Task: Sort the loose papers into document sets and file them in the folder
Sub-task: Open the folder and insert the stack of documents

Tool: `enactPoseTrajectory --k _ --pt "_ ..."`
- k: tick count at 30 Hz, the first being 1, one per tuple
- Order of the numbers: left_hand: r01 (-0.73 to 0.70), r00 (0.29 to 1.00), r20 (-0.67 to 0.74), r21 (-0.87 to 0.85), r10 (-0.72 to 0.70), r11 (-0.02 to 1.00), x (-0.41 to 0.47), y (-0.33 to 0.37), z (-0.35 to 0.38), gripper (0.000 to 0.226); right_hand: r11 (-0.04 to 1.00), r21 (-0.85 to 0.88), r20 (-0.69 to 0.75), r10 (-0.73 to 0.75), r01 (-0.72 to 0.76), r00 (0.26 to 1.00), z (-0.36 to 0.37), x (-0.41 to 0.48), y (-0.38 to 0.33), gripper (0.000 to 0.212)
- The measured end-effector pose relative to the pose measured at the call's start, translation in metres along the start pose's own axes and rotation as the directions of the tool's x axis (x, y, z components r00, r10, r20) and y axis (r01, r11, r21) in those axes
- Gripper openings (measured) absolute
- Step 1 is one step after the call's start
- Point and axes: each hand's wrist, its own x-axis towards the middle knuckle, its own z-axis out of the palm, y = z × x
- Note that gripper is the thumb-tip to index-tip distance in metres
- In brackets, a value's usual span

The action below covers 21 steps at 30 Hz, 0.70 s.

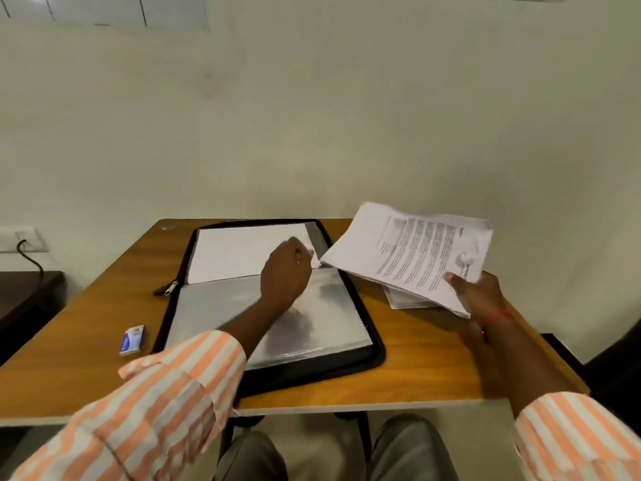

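Right hand (480, 293) grips a raised stack of papers (416, 251) by its near edge. Left hand (286, 269), fingers curled, meets the stack's left corner; whether it pinches a sheet is unclear. The open folder (277, 328) lies on the desk (86, 341) beneath the left hand.

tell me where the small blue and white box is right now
In the head view the small blue and white box lies on the wooden table, at the left, just beside the near-left corner of the open black folder.
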Motion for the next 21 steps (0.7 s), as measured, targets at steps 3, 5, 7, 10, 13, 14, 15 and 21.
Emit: enactPoseTrajectory --k 3,5,7,10,13,14,15,21 --pt "0.011 0.966 0.255 0.166 -0.053 0.986 -0.020 -0.020 0.021 0.037 0.995 0.098 -0.111 0.034 -0.023 0.993 0.004 -0.009 0.028 0.035" --pt "-0.065 0.950 0.311 0.242 -0.013 0.968 -0.027 -0.022 0.028 0.046 0.993 0.121 -0.139 0.021 -0.004 0.990 0.005 -0.014 0.029 0.036" --pt "-0.140 0.948 0.315 0.275 0.049 0.951 -0.029 -0.020 0.030 0.043 0.988 0.156 -0.118 0.026 -0.007 0.993 0.005 -0.014 0.029 0.037" --pt "-0.135 0.951 0.304 0.258 0.052 0.957 -0.028 -0.023 0.030 0.024 0.988 0.152 -0.100 0.022 -0.007 0.995 0.005 -0.016 0.031 0.038" --pt "-0.081 0.952 0.306 0.182 0.022 0.980 -0.025 -0.028 0.030 0.015 0.986 0.164 -0.100 0.040 -0.024 0.994 0.005 -0.017 0.030 0.038" --pt "-0.047 0.953 0.304 0.138 0.003 0.989 -0.024 -0.030 0.030 0.016 0.986 0.167 -0.098 0.045 -0.028 0.994 0.004 -0.017 0.030 0.038" --pt "-0.015 0.955 0.297 0.097 -0.014 0.995 -0.024 -0.032 0.030 0.018 0.985 0.169 -0.103 0.054 -0.036 0.993 0.003 -0.017 0.031 0.038" --pt "0.063 0.976 0.211 -0.063 -0.048 0.996 -0.024 -0.037 0.025 0.024 0.983 0.165 -0.066 0.098 -0.086 0.993 -0.014 -0.020 0.031 0.036"
